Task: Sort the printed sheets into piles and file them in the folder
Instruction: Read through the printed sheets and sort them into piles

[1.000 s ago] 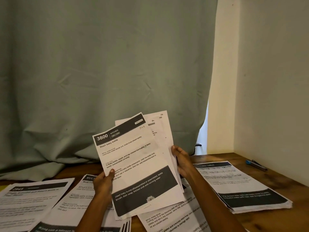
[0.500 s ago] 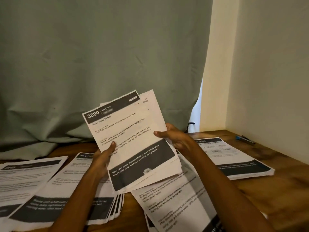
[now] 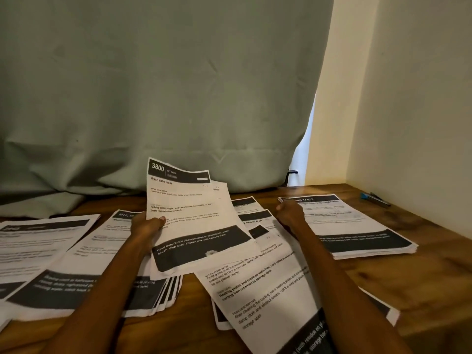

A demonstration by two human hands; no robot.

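Note:
My left hand grips the left edge of a held bunch of printed sheets, raised and tilted above the wooden table; the top one reads "3800 Kitchen, Wash baby bottle". My right hand is off that bunch, at the left edge of the right pile headed "Dressing Table". Its fingers curl away from me, so I cannot tell whether they hold a sheet. A loose middle pile lies under my right forearm. Two more piles sit on the left and far left. No folder is in view.
A grey-green curtain hangs behind the table and bunches onto its back left. A cream wall closes the right side. A blue pen lies near that wall at the back right.
My right hand has let go of the held bunch and moved right to the "Dressing Table" pile. The left hand has lowered the bunch toward the table.

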